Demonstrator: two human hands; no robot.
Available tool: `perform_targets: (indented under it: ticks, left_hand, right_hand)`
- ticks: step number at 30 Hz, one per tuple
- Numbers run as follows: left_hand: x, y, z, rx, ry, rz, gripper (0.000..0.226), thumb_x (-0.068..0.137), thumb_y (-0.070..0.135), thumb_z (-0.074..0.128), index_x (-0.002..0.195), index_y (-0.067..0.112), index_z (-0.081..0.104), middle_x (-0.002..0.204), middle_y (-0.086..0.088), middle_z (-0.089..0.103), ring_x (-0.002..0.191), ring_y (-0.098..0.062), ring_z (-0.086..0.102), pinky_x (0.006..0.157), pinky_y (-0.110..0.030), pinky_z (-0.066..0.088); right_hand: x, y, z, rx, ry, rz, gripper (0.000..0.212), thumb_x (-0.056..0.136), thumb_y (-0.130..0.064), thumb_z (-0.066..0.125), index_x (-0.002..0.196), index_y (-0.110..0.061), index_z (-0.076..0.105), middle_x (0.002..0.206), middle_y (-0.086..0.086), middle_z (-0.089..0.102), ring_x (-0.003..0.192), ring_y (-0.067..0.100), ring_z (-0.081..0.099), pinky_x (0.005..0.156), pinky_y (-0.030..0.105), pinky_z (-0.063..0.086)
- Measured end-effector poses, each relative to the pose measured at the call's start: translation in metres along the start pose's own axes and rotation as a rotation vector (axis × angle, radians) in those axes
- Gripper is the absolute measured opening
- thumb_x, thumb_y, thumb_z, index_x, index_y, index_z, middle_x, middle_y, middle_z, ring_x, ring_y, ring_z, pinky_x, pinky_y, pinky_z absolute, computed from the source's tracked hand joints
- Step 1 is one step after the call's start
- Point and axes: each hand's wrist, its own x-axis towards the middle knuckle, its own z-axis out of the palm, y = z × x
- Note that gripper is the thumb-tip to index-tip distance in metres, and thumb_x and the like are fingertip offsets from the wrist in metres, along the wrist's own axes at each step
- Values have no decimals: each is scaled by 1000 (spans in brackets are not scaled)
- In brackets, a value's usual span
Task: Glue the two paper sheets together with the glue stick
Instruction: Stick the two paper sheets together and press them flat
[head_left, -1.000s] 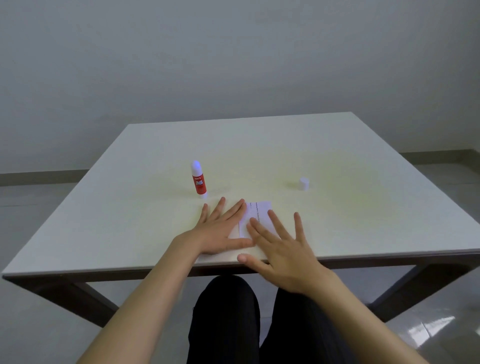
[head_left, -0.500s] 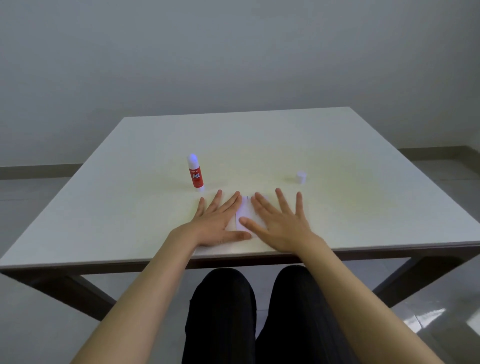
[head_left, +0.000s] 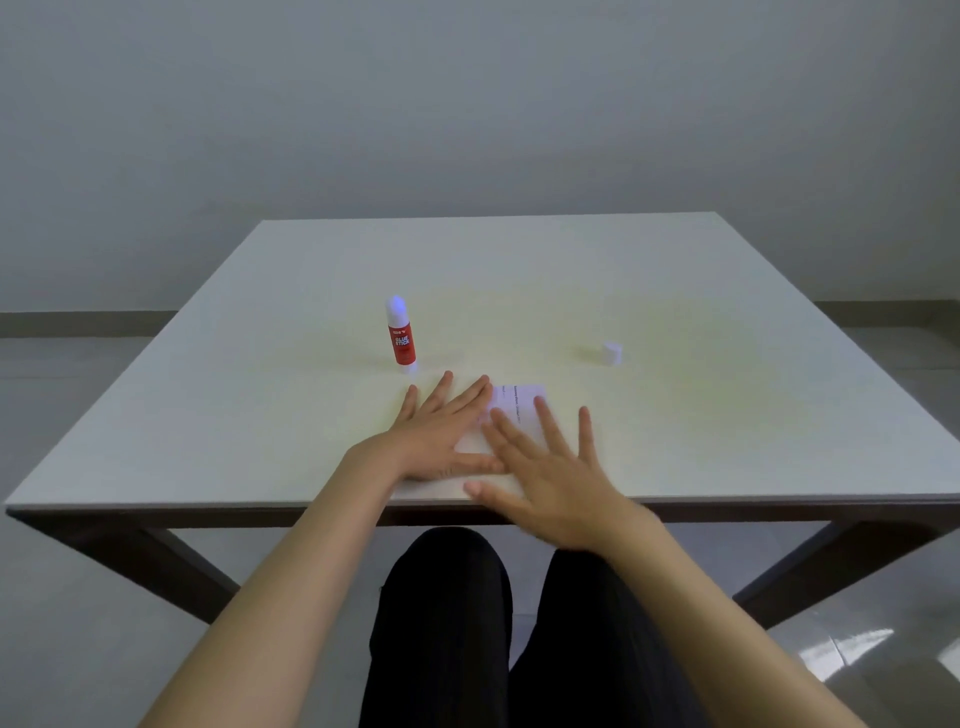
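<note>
My left hand (head_left: 439, 436) lies flat with its fingers spread on the left part of the paper sheets (head_left: 511, 415), holding them down at the near edge of the table (head_left: 675, 291); it grips nothing, only presses. My right hand (head_left: 550, 467) is also open and flat, fingers spread, over the right and near part of the paper, a little blurred, so I cannot tell whether it is pressing or just above the surface. The sheets appear to lie one on the other as a single small white stack, with a line of print showing at its far edge; I cannot see a seam between them. The glue stick (head_left: 400, 335) stands upright at about 11 o'clock from my hands, near the paper but not touching it, and its cap (head_left: 612, 353) sits well apart at about 1 o'clock. I judge the gluing done and the pressing nearly finished; capping the stick remains.
</note>
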Motion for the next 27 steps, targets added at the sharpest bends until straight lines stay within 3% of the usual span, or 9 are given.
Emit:
perform_targets:
  ticks: [3, 8, 13, 18, 23, 27]
  left_hand:
    - [1, -1, 1, -4, 5, 3, 100, 80, 70, 45, 148, 29, -15, 156, 18, -21, 142, -15, -28, 115, -49, -16]
    - [2, -2, 3, -7, 14, -5, 102, 78, 73, 44, 148, 28, -16, 156, 19, -21, 142, -15, -29, 115, -49, -17]
    - [3, -5, 4, -18, 12, 6, 102, 77, 75, 42, 148, 30, -16, 155, 22, -22, 141, -13, -29, 115, -48, -17]
    - [2, -4, 3, -5, 11, 0, 100, 80, 73, 42, 148, 29, -17, 155, 20, -22, 141, -14, -29, 115, -47, -19]
    - [3, -5, 4, -24, 2, 6, 102, 76, 75, 42, 148, 31, -16, 155, 22, -23, 141, -12, -30, 114, -47, -19]
    - [2, -3, 3, -5, 1, -1, 102, 78, 75, 41, 148, 29, -16, 155, 20, -22, 142, -14, -29, 114, -47, -19]
  right_hand:
    - [-6, 6, 1, 11, 2, -2, 97, 65, -87, -9, 148, -38, -5, 156, -25, -10, 141, 16, -30, 106, 53, -30]
    - [0, 29, -21, -56, -36, 203, 85, 79, -77, 3, 150, -31, -8, 158, -19, -13, 143, 22, -27, 108, 55, -25]
    - [-20, 9, -3, -43, -29, -61, 97, 68, -86, -7, 149, -34, -8, 158, -19, -12, 137, 14, -37, 102, 47, -37]
    - [-9, 32, -26, -70, -95, 150, 84, 78, -77, 1, 149, -32, -11, 156, -21, -16, 141, 20, -30, 109, 56, -25]
    - [-15, 7, -7, -39, -66, -70, 101, 66, -88, -6, 149, -31, -6, 159, -17, -11, 136, 11, -36, 100, 46, -39]
    - [9, 34, -26, -32, -119, 156, 85, 78, -78, 2, 149, -31, -10, 157, -19, -15, 141, 18, -30, 108, 54, -28]
